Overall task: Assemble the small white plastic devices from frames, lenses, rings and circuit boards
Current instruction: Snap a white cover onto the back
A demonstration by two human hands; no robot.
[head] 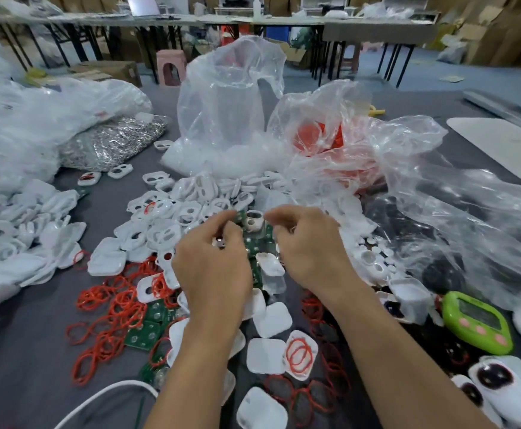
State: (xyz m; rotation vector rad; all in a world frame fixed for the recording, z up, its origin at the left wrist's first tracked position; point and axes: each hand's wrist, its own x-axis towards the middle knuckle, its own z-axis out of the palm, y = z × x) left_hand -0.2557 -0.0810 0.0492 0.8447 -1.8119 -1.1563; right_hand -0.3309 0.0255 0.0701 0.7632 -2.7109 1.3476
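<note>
The left hand [212, 267] is pinching a small round piece [219, 242] between curled fingertips, holding it just over the green circuit boards [254, 247] at the middle of the table; the right hand [310, 252] is hovering just right of it with fingers curled inward, and I cannot tell whether it is holding anything; a white frame [254, 219] is sitting just beyond both hands, with the heap of frames [191, 209] spreading far-left and red rings [113, 308] lying near-left; the piece is looking tiny and lightly held, so a slip is likely to be dropping it into the clutter, where finding it is going to be slow.
</note>
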